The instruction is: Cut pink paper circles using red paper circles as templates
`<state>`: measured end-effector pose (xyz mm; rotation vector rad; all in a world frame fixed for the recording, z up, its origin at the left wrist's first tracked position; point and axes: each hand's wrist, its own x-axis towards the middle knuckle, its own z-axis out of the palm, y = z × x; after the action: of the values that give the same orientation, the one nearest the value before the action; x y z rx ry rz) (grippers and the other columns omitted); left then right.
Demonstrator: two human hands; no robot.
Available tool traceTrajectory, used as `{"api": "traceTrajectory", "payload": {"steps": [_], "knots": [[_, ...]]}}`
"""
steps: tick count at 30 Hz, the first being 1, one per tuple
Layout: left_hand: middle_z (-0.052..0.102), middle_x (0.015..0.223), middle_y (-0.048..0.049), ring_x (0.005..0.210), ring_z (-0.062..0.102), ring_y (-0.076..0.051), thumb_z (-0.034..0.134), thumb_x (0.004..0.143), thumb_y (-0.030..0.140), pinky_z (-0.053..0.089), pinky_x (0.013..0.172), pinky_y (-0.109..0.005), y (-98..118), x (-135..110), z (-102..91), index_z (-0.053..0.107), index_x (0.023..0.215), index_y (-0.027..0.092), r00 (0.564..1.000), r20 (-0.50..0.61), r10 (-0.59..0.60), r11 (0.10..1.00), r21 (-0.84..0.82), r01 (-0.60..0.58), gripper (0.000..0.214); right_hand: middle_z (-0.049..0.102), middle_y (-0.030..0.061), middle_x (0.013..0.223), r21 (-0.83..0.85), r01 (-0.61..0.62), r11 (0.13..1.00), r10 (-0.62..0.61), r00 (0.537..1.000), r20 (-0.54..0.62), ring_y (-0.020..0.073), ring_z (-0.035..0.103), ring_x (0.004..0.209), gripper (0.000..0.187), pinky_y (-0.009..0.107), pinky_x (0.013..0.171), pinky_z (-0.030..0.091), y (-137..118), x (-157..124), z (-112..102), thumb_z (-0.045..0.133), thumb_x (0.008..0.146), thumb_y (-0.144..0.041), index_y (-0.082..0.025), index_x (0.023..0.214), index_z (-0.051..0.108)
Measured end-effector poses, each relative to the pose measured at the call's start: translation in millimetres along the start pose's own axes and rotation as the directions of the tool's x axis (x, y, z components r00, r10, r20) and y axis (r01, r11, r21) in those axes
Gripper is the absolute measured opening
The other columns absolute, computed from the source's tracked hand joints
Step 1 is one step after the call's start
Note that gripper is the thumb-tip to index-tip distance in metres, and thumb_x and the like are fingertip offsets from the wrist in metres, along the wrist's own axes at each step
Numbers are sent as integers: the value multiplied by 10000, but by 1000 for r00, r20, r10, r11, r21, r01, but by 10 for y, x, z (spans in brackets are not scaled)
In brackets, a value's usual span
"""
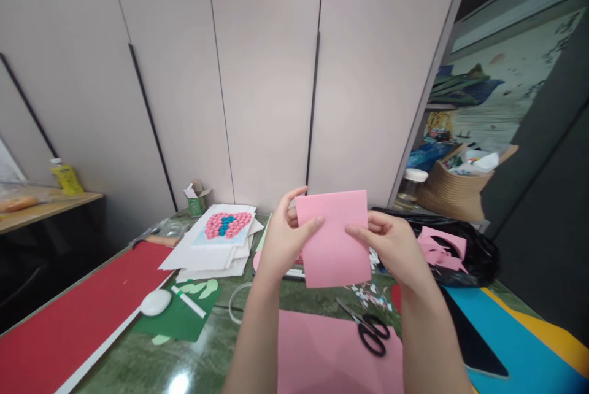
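Between my hands a small rectangle of pink paper [335, 253] is held up above the table, facing me. My left hand [288, 231] pinches its left edge, thumb on the front and fingers behind. On the right edge my right hand [389, 237] grips it the same way. Below lies a larger pink sheet [317, 351] on the green marbled table. Scissors with black handles [372, 329] rest on that sheet, their blades pointing up and left. Small paper scraps [370, 296] are scattered just beyond the scissors.
To the left are a red sheet [92, 314], a green sheet [184, 320] with a white marker [188, 302], a white mouse [155, 302] and stacked papers [202, 256]. On the right, a black bag [483, 262] holds pink offcuts, near blue card [510, 339] and a woven basket [460, 188].
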<state>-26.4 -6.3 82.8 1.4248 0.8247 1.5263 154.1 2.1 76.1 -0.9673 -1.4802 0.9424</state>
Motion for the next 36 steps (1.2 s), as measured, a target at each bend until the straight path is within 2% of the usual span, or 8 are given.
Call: {"api": "traceTrajectory", "payload": {"steps": [3,6,8,13,16,23,31,36], "knots": [[631,1036,-87,912,597,-207,653,700,294,495,710,-287,-20,1,5,484,1154,195,999,35,0,1000,-25,1,495,711,72,803,9,9,1000,-9,1000,21,209,647,693,250,271,577,494,11,1,13,689,673,-345,-143,819,670],[642,1012,-106,903,602,-222,627,722,306,493,725,-304,-62,11,10,562,1011,143,998,53,16,1000,-19,-15,338,710,68,834,2,19,1000,-19,999,34,210,648,735,261,274,610,499,10,8,16,685,678,-340,-150,857,665],[654,978,-108,880,609,-226,625,722,311,494,713,-308,-81,17,12,577,970,132,998,63,12,1000,-10,-11,310,705,62,855,-5,49,999,-49,999,22,204,642,757,256,272,628,498,2,16,19,662,698,-338,-159,880,658],[666,954,-98,871,612,-218,621,721,287,492,713,-305,-60,13,14,596,950,133,993,116,-21,1000,1,21,278,683,38,761,-58,155,986,-160,980,-118,189,617,716,192,260,614,479,4,40,28,615,725,-349,-170,779,656],[668,949,-94,877,610,-215,619,720,273,491,713,-299,-46,9,14,606,948,135,991,129,-28,1000,8,28,267,650,16,666,-66,178,982,-187,966,-179,169,592,649,173,246,581,457,21,51,31,629,711,-340,-169,689,644],[658,970,-100,881,604,-210,615,734,286,487,711,-289,-59,8,7,597,967,136,989,148,-20,1000,-1,21,278,591,-8,584,-55,185,981,-192,964,-183,135,527,564,190,229,528,410,30,51,28,642,698,-337,-168,618,604],[645,1038,-111,964,589,-247,595,753,305,477,764,-317,-43,0,-3,591,1011,141,964,252,-82,996,59,69,306,503,-43,517,-5,222,975,-212,926,-312,91,424,489,240,207,484,338,73,85,32,657,685,-312,-162,533,548],[656,1009,-118,935,599,-258,575,768,323,475,738,-318,-90,26,-15,599,978,127,970,228,-90,993,91,71,288,557,-27,588,13,210,978,-197,936,-291,111,461,559,203,211,525,358,123,131,-8,643,695,-351,-165,624,603]]}}
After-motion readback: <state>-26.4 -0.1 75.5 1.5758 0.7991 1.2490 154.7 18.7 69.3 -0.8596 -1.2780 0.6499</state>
